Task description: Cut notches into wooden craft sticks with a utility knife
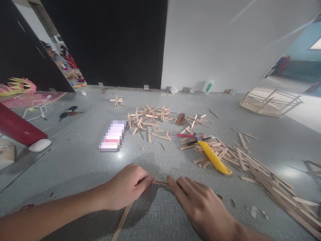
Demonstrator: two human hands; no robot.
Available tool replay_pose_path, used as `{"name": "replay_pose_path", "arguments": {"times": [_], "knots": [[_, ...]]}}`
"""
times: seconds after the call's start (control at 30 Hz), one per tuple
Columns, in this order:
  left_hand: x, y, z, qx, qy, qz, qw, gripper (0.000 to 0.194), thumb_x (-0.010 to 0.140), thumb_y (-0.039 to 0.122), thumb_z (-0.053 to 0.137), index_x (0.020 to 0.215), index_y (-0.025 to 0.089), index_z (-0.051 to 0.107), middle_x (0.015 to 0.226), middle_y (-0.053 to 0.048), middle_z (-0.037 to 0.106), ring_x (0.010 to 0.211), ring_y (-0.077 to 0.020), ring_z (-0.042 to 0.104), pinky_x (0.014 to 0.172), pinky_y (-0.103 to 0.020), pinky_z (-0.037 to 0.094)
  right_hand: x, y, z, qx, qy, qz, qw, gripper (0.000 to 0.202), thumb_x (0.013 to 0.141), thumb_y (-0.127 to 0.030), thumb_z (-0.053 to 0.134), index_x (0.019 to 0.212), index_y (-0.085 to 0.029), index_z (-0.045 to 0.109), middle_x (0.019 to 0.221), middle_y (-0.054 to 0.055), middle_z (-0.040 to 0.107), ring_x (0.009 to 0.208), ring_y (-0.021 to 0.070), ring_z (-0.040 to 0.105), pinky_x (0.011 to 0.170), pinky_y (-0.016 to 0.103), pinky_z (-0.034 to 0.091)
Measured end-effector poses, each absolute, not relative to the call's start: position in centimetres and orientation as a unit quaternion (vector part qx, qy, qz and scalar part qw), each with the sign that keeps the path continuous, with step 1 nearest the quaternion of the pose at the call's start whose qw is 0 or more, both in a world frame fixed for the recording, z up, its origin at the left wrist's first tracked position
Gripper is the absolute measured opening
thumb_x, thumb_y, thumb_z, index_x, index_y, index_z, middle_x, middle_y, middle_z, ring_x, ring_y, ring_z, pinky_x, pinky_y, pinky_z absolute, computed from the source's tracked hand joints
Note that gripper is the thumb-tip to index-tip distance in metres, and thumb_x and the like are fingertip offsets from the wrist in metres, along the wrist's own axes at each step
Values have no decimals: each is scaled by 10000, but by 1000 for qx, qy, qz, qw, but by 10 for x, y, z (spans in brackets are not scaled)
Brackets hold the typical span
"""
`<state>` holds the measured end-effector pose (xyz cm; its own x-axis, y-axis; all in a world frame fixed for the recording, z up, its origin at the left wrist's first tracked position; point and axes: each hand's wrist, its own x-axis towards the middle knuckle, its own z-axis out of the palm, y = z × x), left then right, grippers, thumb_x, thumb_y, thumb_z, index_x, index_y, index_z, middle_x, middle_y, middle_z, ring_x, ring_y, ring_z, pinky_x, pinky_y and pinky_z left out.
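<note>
My left hand (130,185) is closed, thumb and fingers pinching one end of a thin wooden craft stick (161,182) just above the table. My right hand (197,197) is palm down with its fingers together, the index fingertip pressing on the stick's other end. Most of the stick is hidden by the fingers. A longer wooden strip (122,223) runs from beneath my left wrist toward the near edge. Beyond my right hand, a yellow utility knife (214,157) lies on a heap of craft sticks (225,149).
Several star-shaped stick pieces (150,115) lie at the table's middle. A phone (113,135) lies left of them. A red bottle (21,125) lies at far left, near keys (68,113). Long wooden strips (281,190) spread right, and a stick frame (271,103) stands behind.
</note>
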<state>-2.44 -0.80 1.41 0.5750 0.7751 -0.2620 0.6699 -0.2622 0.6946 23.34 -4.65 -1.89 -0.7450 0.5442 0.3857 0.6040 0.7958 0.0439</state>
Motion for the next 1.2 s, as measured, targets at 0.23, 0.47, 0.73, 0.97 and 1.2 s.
{"name": "replay_pose_path", "arguments": {"times": [0.23,0.47,0.73,0.97,1.2], "knots": [[-23,-9,13,804,448,81,383,457,1063,277,423,614,198,398,525,64,389,516,-104,391,554,-288,252,233,-46,-17,-307,-933,-60,179,396,897,41,501,1277,-42,575,878,68,673,664,214,657,534,337,585],[-23,-9,10,805,446,79,382,447,1076,262,412,634,195,432,538,63,410,528,-106,416,572,-280,271,233,-46,-19,-309,-933,-59,174,388,887,31,526,1262,-49,585,866,61,670,656,204,645,533,326,569],[-25,-9,12,802,447,75,388,445,1084,277,406,649,193,457,543,63,412,531,-106,429,569,-269,292,233,-46,-22,-304,-934,-60,178,422,902,18,520,1322,-10,545,891,84,677,662,220,657,527,345,584],[-24,-10,12,801,451,72,388,455,1073,291,413,630,194,444,536,59,414,528,-107,431,562,-276,284,233,-45,-23,-305,-935,-53,173,422,886,31,518,1304,-14,562,900,86,689,670,218,658,536,346,584],[-24,-9,13,794,450,76,402,447,1062,293,433,624,204,419,544,63,381,528,-113,391,560,-288,268,235,-47,-20,-283,-938,-96,177,444,874,29,502,1313,30,564,902,113,706,673,226,650,526,351,577]]}}
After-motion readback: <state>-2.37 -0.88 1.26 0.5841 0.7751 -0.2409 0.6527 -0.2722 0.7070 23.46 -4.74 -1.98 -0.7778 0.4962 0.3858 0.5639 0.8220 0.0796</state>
